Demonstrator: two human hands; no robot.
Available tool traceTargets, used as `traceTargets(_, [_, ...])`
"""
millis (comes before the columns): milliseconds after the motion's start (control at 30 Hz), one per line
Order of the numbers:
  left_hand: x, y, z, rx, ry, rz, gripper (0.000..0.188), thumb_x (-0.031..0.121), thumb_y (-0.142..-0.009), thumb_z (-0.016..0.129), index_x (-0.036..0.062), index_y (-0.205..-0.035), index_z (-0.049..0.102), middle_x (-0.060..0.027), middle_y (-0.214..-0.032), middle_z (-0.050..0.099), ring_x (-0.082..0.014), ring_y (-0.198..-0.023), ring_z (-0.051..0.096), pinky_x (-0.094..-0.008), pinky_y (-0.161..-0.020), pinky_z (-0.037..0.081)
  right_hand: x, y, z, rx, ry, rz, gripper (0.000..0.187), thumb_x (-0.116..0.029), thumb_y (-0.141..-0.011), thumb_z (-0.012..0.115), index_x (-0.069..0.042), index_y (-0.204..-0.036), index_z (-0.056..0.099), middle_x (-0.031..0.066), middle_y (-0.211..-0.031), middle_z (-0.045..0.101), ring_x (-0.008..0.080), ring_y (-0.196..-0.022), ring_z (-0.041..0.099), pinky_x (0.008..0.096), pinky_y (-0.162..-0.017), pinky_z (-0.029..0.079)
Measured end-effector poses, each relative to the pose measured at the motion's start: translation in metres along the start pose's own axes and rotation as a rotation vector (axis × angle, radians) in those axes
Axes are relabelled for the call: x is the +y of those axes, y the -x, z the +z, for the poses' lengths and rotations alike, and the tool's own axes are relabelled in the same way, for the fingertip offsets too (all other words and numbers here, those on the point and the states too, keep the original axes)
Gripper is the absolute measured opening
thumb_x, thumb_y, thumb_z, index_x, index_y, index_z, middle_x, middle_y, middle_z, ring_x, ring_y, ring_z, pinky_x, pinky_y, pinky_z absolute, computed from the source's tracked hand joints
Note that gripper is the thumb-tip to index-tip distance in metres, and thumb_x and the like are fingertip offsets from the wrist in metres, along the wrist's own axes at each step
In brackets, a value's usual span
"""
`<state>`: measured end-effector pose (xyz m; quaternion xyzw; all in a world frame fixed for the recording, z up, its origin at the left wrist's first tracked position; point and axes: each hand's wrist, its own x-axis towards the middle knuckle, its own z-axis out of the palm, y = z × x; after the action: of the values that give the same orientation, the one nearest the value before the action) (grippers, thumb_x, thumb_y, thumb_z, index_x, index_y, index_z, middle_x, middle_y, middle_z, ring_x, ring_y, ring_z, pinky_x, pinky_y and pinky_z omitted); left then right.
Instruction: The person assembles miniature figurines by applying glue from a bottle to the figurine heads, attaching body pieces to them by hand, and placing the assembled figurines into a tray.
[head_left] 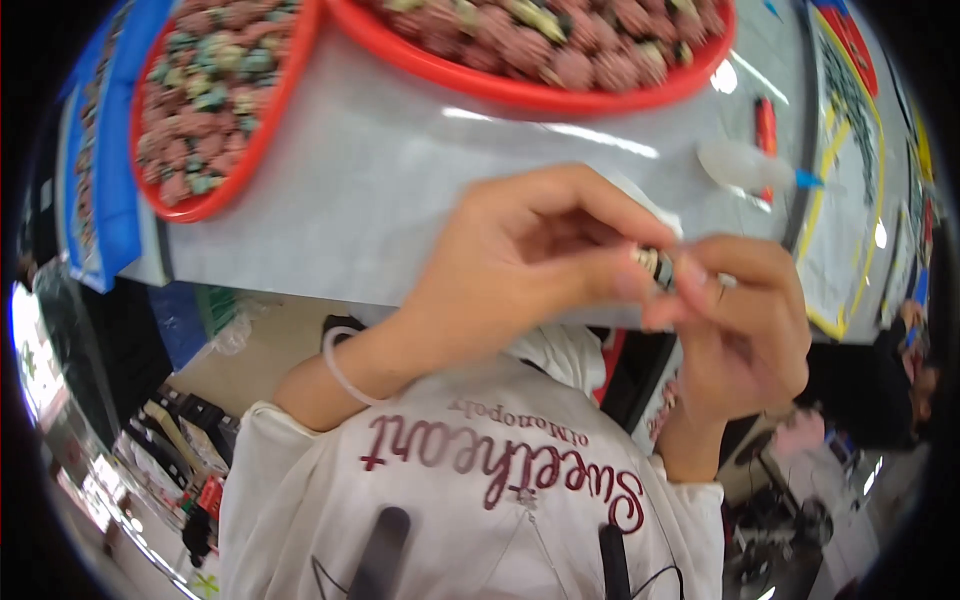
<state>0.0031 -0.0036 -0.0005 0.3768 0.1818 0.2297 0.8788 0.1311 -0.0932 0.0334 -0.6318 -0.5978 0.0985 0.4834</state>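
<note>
Thumb and index finger of my left hand [530, 245] pinch one side of a small ridged piece [655, 267] with cream, dark and grey-blue bands. My right hand [745, 315] grips its other side between the fingertips. The hands meet just above the table's near edge, with most of the piece covered by fingers. Its exact kind is too small and blurred to make out. Something thin and white [650, 205] shows just behind the fingertips.
A large red basin [560, 98] of pink and cream ridged pieces stands at the far side. Left of it is a red basket [270, 140] with similar pieces, then a blue tray [115, 215]. A translucent blue-tipped squeeze bottle [735, 165] and a red tool [766, 130] lie right.
</note>
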Motion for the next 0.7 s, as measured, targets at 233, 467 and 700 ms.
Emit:
traceTargets(233, [0.072, 0.005, -0.035, 0.184, -0.703, 0.512, 0.022, 0.004, -0.075, 0.057, -0.005, -0.094, 0.052, -0.0118, -0.09, 0.056, -0.0155, -0.083, 0.052, -0.0259, -0.07, 0.044, -0.002, 0.012, -0.005, 0.121, 0.118, -0.011, 0.044, -0.048, -0.066, 0.059, -0.008, -0.085, 0.064, 0.0096, -0.09, 0.048, 0.0194, -0.074, 0.046, 0.0251, -0.056, 0.036])
traceTargets(467, [0.133, 0.022, -0.077, 0.56, -2.091, 0.384, 0.021, 0.01, -0.076, 0.053, 0.0079, -0.097, 0.055, -0.0084, -0.092, 0.055, -0.0278, -0.085, 0.05, -0.0337, -0.075, 0.04, 0.013, 0.014, -0.009, 0.083, 0.015, 0.099, 0.039, -0.037, -0.071, 0.062, -0.001, -0.086, 0.06, 0.0093, -0.079, 0.05, 0.0183, -0.069, 0.047, 0.0252, -0.057, 0.035])
traceTargets(700, [0.15, -0.025, -0.052, 0.26, -2.127, 0.69, 0.02, 0.012, -0.076, 0.054, 0.0036, -0.094, 0.056, -0.01, -0.088, 0.057, -0.0241, -0.081, 0.055, -0.03, -0.072, 0.042, 0.014, 0.013, -0.019, 0.188, -0.019, 0.16, 0.026, -0.022, -0.073, 0.063, 0.001, -0.085, 0.06, 0.0089, -0.076, 0.051, 0.0155, -0.065, 0.044, 0.0231, -0.056, 0.034])
